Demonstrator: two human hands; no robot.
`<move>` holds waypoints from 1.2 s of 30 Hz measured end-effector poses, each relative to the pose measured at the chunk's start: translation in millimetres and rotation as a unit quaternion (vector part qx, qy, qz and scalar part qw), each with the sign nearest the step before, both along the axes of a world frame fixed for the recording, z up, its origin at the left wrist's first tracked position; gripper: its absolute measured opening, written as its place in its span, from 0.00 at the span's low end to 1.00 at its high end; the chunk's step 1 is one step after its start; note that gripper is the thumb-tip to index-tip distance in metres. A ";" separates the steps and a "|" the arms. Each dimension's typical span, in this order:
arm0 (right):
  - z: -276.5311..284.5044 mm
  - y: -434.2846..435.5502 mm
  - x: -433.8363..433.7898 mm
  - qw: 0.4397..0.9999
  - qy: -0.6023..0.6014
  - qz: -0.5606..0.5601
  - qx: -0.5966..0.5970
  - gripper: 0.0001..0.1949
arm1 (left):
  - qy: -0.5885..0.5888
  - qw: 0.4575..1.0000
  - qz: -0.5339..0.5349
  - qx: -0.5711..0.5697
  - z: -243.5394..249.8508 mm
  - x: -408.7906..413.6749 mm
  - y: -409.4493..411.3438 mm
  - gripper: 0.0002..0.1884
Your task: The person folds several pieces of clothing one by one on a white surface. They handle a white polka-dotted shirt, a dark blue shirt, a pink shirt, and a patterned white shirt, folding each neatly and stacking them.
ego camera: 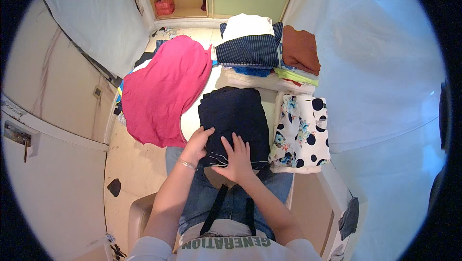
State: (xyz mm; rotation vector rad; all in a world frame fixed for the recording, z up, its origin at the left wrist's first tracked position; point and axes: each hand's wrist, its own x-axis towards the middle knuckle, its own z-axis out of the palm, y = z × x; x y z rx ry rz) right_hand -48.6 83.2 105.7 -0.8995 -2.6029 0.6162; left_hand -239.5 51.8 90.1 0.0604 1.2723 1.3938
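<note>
A folded navy garment [234,113] with white lines at its near edge lies directly before me. My left hand [196,145] grips its left near edge, thumb on top and the other fingers partly hidden at the side. Spread across the near part of the same cloth is my right hand [236,158], palm down and holding nothing. A wide crimson cloth [166,91] drapes over a heap to the left. To the right sits a folded white garment with black dots and a floral strip [303,131].
Behind the navy garment rises a stack topped with striped navy cloth [249,49] and white cloth [249,26]. Beside it, a folded rust-brown garment [299,49] tops another pile. Pale sheeting [382,62] hangs on the right. A red basket [164,5] stands in the cupboard.
</note>
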 end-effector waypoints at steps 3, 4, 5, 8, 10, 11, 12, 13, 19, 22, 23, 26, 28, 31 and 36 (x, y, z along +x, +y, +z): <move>-7.2 -8.1 -1.3 1.000 -0.001 -0.003 0.005 0.53 | -0.083 0.995 0.041 0.028 6.5 14.6 -16.5 0.16; -3.3 -5.8 -1.0 1.000 0.010 -0.006 0.006 0.53 | -0.091 0.994 0.043 0.044 10.4 19.1 -18.8 0.16; 0.9 -3.4 -1.5 1.000 0.023 -0.010 0.007 0.53 | -0.091 0.993 0.045 0.059 15.1 22.7 -17.8 0.16; 7.3 6.5 3.6 0.997 0.070 -0.001 -0.044 0.49 | -0.086 0.988 0.048 0.117 29.4 35.3 -10.0 0.17; 10.1 21.0 4.7 0.990 0.130 -0.004 -0.062 0.45 | -0.071 0.986 0.030 0.145 33.4 34.2 -4.8 0.17; 10.7 27.7 5.1 0.988 0.137 0.007 -0.073 0.44 | -0.070 0.986 0.020 0.151 34.3 32.5 -2.7 0.17; 14.2 37.2 4.7 0.987 0.141 0.024 -0.077 0.43 | -0.068 0.984 0.011 0.163 36.2 28.0 3.6 0.17; 18.1 41.5 6.3 0.985 0.138 0.051 -0.085 0.43 | -0.100 0.982 0.018 0.160 37.9 25.9 5.6 0.17; 37.2 27.8 21.4 0.998 0.056 0.020 -0.012 0.49 | -0.243 0.955 0.052 0.161 20.6 2.3 28.8 0.21; 12.6 19.7 17.6 0.992 -0.035 -0.121 0.007 0.59 | -0.262 0.941 0.063 0.203 35.0 -7.6 36.5 0.22; 8.1 16.7 11.5 0.990 -0.043 -0.132 -0.002 0.60 | -0.253 0.942 0.073 0.206 40.0 -10.4 32.6 0.22; 15.8 0.7 -22.3 0.989 -0.037 -0.139 -0.019 0.59 | -0.232 0.940 0.100 0.228 57.4 -26.4 15.8 0.23; 22.5 -10.3 -47.0 0.991 0.029 -0.124 -0.042 0.58 | -0.242 0.931 0.099 0.253 71.9 -37.3 5.2 0.23; 15.5 -11.3 -66.6 0.962 0.229 -0.075 -0.125 0.50 | -0.225 0.926 0.105 0.285 101.9 -42.8 5.3 0.22; 53.6 18.3 -21.7 0.885 0.330 -0.137 -0.298 0.36 | -0.210 0.916 0.062 0.337 143.9 -38.9 41.7 0.20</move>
